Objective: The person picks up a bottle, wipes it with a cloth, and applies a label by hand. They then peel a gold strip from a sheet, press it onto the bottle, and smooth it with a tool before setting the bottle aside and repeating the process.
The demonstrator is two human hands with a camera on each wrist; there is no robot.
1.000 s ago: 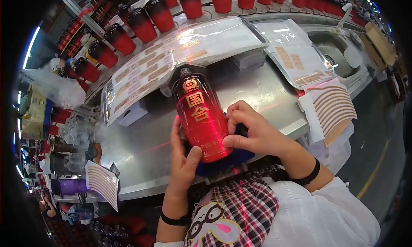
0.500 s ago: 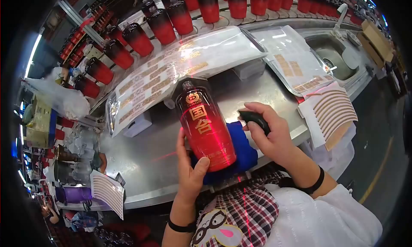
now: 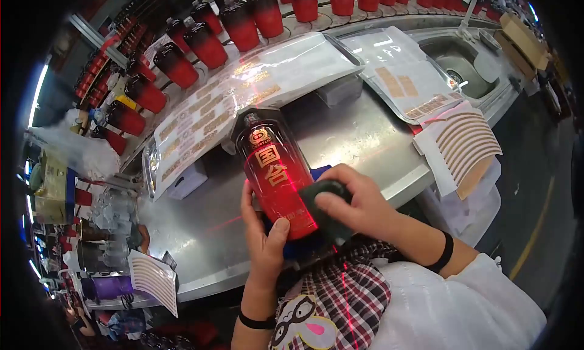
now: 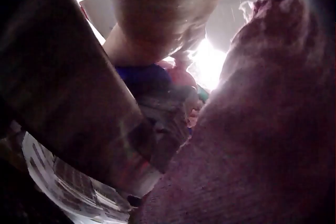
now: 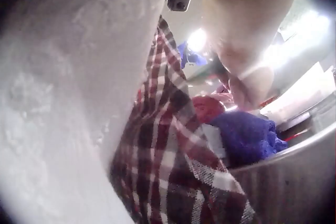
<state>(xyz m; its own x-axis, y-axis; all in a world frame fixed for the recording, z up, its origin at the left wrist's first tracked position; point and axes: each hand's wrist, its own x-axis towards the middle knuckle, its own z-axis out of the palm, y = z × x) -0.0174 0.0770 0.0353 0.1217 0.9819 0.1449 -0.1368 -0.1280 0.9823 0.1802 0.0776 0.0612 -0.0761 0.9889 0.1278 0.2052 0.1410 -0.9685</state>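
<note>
A red bottle with a black shoulder and gold characters (image 3: 274, 173) leans back over a blue cloth (image 5: 247, 134). My left hand (image 3: 264, 243) grips its lower left side, thumb on the front and fingers along the edge. With my right hand (image 3: 359, 201) I hold a dark green pad (image 3: 334, 225), thumb on top. The pad lies against the lower right side of the bottle and overlaps small gold print near the base. In the left wrist view, forearm and clothing hide most of the work.
Sheets of gold stickers lie on a tilted tray (image 3: 243, 88) behind the bottle, with another tray (image 3: 395, 82) to its right. Curved strips on a backing sheet (image 3: 465, 143) hang at the right edge. Several red-black bottles (image 3: 237, 27) line the conveyor; a sink (image 3: 453, 61) lies beyond.
My right hand first touched the bottle's right side, then held the dark green pad away from it, and now has brought it left against the bottle. My left hand keeps its grip.
</note>
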